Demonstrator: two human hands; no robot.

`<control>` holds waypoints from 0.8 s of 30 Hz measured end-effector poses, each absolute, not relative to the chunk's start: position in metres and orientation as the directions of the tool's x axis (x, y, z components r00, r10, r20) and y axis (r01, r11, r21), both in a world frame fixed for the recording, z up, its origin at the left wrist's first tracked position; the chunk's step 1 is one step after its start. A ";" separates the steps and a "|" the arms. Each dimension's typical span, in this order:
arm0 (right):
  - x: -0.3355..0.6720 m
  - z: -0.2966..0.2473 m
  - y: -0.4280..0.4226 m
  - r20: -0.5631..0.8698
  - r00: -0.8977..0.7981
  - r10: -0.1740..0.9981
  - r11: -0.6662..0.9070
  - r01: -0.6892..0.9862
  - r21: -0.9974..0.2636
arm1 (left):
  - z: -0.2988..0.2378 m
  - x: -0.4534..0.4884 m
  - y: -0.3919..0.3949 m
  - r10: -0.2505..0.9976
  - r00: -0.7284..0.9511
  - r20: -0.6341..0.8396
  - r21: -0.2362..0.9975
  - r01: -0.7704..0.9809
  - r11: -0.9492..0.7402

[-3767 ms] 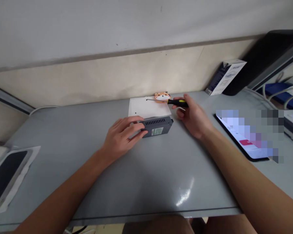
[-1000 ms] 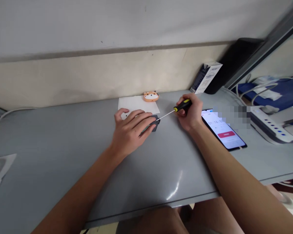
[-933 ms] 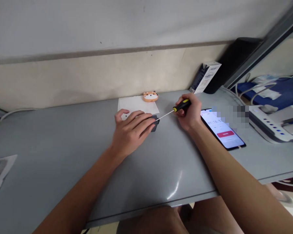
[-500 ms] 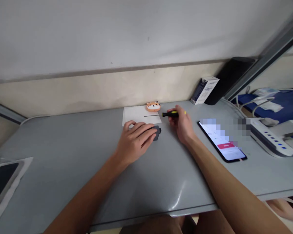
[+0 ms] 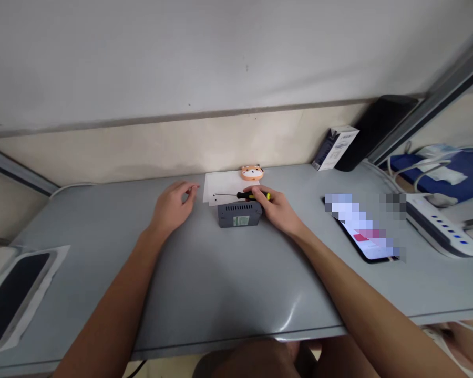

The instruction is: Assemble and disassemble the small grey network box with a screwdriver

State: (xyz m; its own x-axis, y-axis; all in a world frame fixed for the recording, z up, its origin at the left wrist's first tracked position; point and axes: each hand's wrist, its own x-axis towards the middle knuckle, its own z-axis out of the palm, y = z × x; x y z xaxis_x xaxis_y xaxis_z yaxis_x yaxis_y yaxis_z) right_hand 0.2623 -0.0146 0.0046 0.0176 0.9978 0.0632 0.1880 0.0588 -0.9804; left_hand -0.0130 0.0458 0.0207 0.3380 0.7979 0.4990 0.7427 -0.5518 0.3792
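My right hand [image 5: 279, 208] is closed around the black and yellow handle of a screwdriver [image 5: 246, 195]. Its thin shaft points left across a white paper sheet [image 5: 225, 181], the tip close to a few tiny dark screws [image 5: 214, 199]. In front of the paper a dark grey vented box [image 5: 228, 219] stands on edge, its labelled face towards me. The right hand's fingers are at the box's right end; whether they touch it I cannot tell. Left of the paper, my left hand [image 5: 174, 206] has thumb and index finger pinched together; anything between them is too small to make out.
An orange animal-face case [image 5: 252, 172] sits at the paper's back edge. To the right are a lit phone [image 5: 372, 247], a white power strip [image 5: 437, 223], a carton [image 5: 335, 148] and a black cylinder [image 5: 374, 134]. A dark tablet-like device [image 5: 16, 296] lies at left.
My left hand has let go of the grey box and moved left, fingers pinched. The box now shows its labelled face. My right hand has brought the screwdriver left and nearer, beside the box.
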 end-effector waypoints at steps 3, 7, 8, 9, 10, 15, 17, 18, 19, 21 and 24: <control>0.262 0.005 -0.013 0.053 -0.004 0.999 0.053 0.191 -0.980 | 0.016 -0.012 0.047 0.806 0.368 0.464 0.382 0.737 -0.557; 0.262 0.004 -0.012 0.044 -0.019 0.999 0.046 0.183 -0.982 | 0.015 -0.004 0.045 0.796 0.406 0.450 0.416 0.693 -0.588; 0.262 0.004 -0.012 0.043 -0.024 0.999 0.047 0.180 -0.983 | 0.017 -0.002 0.044 0.801 0.399 0.445 0.442 0.681 -0.584; 0.262 0.004 -0.012 0.042 -0.029 0.999 0.046 0.176 -0.983 | 0.021 0.000 0.041 0.810 0.387 0.441 0.477 0.663 -0.577; 0.262 0.004 -0.012 0.039 -0.033 0.999 0.044 0.171 -0.984 | 0.025 0.002 0.039 0.819 0.374 0.435 0.518 0.640 -0.568; 0.261 0.004 -0.011 0.033 -0.021 0.999 0.036 0.147 -0.989 | 0.056 0.008 0.017 0.795 0.544 0.269 0.647 0.509 -0.567; 0.262 0.003 -0.010 0.044 0.016 0.999 0.041 0.125 -0.991 | 0.061 0.011 0.010 0.737 0.652 0.176 0.675 0.466 -0.573; 0.263 0.003 -0.009 0.040 0.048 0.998 0.035 0.105 -0.994 | 0.060 0.013 0.008 0.720 0.677 0.150 0.692 0.448 -0.565; 0.265 0.003 -0.009 0.027 0.086 0.996 0.021 0.069 -0.997 | 0.057 0.016 0.007 0.723 0.676 0.140 0.713 0.438 -0.548; 0.268 0.004 -0.006 -0.018 0.160 0.987 -0.009 -0.054 -0.999 | 0.048 0.022 0.007 0.759 0.633 0.154 0.762 0.414 -0.499; 0.274 0.006 -0.002 -0.079 0.229 0.970 -0.006 -0.304 -0.953 | 0.032 0.030 0.011 0.808 0.569 0.151 0.846 0.348 -0.403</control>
State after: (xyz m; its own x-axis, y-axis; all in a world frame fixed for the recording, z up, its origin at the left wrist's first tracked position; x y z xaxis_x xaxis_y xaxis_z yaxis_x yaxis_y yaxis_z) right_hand 0.2737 -0.0025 0.0057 0.2286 0.9703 -0.0794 -0.3036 -0.0064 -0.9528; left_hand 0.0295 0.0108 0.0316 0.5691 0.8083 0.1512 0.3480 -0.4033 0.8463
